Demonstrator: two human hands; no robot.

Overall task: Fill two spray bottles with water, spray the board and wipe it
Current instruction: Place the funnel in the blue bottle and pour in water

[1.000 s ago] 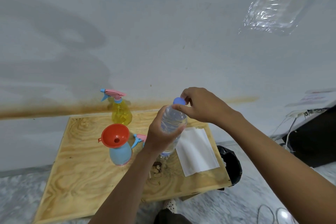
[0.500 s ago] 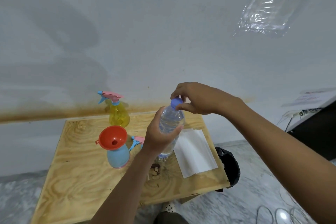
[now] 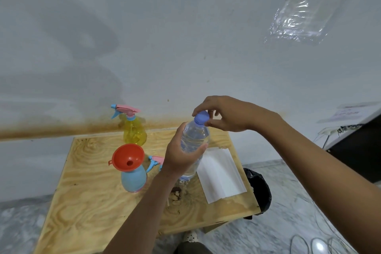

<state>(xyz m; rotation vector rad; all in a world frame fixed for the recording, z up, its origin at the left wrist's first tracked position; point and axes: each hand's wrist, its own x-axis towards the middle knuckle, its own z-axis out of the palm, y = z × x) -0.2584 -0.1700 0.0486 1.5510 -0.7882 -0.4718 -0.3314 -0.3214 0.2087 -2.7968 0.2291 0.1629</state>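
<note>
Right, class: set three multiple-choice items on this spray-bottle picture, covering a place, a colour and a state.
1. Where is the orange-red plastic funnel? A in a sink; B in the neck of the light blue spray bottle; C in a bucket.
2. What colour is the screw cap of the clear plastic water bottle? A green; B black; C blue.
3. That cap is: A on the bottle's neck; B in a pocket; C missing.
Answers: B, the funnel stands in the blue bottle's neck; C, the cap shows blue; A, the right hand pinches it on the neck while the left hand grips the bottle.
</note>
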